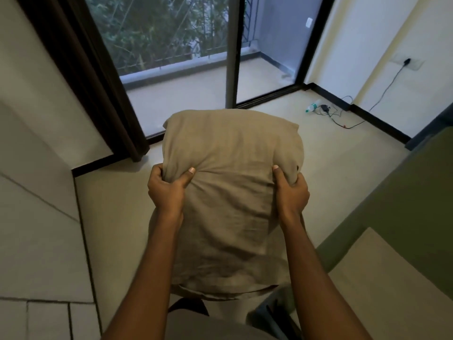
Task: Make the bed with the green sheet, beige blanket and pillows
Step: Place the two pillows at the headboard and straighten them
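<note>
A beige pillow (232, 204) hangs in front of me above the floor, held at mid-height on both sides. My left hand (169, 190) grips its left edge, thumb pressed into the fabric. My right hand (290, 190) grips its right edge the same way. At the right edge of the view lies the bed with the green sheet (402, 200) over it, and a beige blanket (382, 278) covers its nearer part. The pillow's lower end hides my legs.
A glass sliding door (186, 69) with a dark frame opens on a balcony ahead. A dark curtain (98, 89) hangs at its left. A bottle (312, 107) and a charger with cables (328, 111) lie on the floor by the far right wall.
</note>
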